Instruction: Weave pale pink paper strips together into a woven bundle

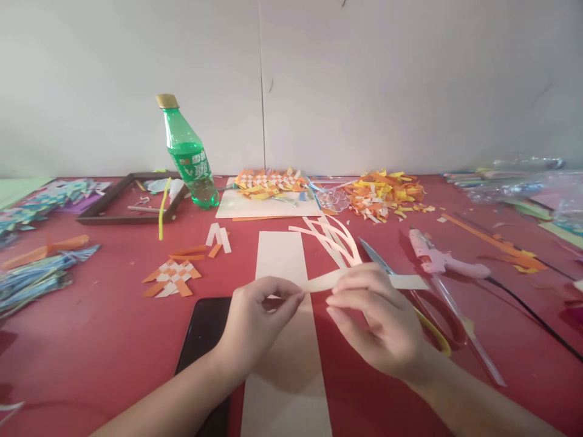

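A pale paper strip (325, 281) stretches sideways between my hands, above a long white paper sheet (285, 376) on the red table. My left hand (266, 309) pinches the strip's left end between thumb and fingertips. My right hand (378, 315) has its fingers curled around the strip, and the strip's other end (410, 281) sticks out to the right behind it. Several thin pale strips (334, 240) fan out just beyond my right hand. Scissors (432, 331) with red and yellow handles lie beside and partly under my right hand.
A black phone (204, 334) lies left of the sheet. To the right are a pink glue gun (439, 255) with a cord and a clear glue stick (473, 340). Farther back stand a green bottle (191, 158), a dark frame (104, 203) and orange paper pieces (387, 191). A woven piece (175, 276) is at left.
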Demonstrator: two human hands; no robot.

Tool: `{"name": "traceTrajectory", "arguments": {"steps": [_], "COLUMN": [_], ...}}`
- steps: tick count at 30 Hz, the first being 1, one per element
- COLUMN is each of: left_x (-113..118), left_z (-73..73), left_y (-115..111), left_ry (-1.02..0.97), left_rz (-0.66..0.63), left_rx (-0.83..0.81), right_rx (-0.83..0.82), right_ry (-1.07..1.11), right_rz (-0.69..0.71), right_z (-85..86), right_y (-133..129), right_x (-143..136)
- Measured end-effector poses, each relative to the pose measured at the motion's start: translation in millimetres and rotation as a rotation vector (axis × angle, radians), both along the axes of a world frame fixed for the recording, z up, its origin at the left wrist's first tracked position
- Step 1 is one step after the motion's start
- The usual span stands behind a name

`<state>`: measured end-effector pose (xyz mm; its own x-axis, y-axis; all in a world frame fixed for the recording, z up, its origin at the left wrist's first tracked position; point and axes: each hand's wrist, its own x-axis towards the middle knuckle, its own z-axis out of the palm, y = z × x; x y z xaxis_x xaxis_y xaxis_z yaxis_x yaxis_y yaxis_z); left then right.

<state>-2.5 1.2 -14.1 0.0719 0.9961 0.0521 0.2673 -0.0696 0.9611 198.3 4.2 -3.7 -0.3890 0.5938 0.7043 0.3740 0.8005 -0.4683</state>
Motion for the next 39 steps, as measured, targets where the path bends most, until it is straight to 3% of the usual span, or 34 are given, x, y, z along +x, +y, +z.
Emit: {"name": "traceTrajectory", "arguments": {"steps": [3,6,9,14,23,30,39], "left_x": [-1.1,-0.8,0.3,-0.2,0.0,-1.1,-0.3], "left_z": [3.1,5.6,7.1,6.4,3.6,8.2,9.2], "left_y": [-0.1,-2.7,-5.9,-7.5,-7.3,-0.9,-2.7], "left_ry": [-0.1,-0.206,-0.236,-0.217,-0.294,-0.48,-0.552], "left_rz": [0.025,-0.07,-0.174,-0.202,-0.148,-0.173,-0.234], "left_rx": [-0.006,0.004,0.001,-0.037,-0.031,-0.23,-0.165], "right_rx": [-0.344,-0.804,-1.006,-1.013,-1.109,-1.074,-1.006], "right_ry": [0.034,0.108,0.231,0.324,0.462,0.519,0.541], "right_rz": [0.109,0.163,0.167,0.106,0.228,0.165,0.263], "right_z": [1.6,-3.0,-6.6,-9.0,-7.8,-15.1,-9.1], "right_y": [-5.3,-3.3,0.9,1.3,2.8,1.0,1.3], "right_x": [-2.1,-7.1,-10.8,-11.3,-15.4,-13.8,-18.7]}}
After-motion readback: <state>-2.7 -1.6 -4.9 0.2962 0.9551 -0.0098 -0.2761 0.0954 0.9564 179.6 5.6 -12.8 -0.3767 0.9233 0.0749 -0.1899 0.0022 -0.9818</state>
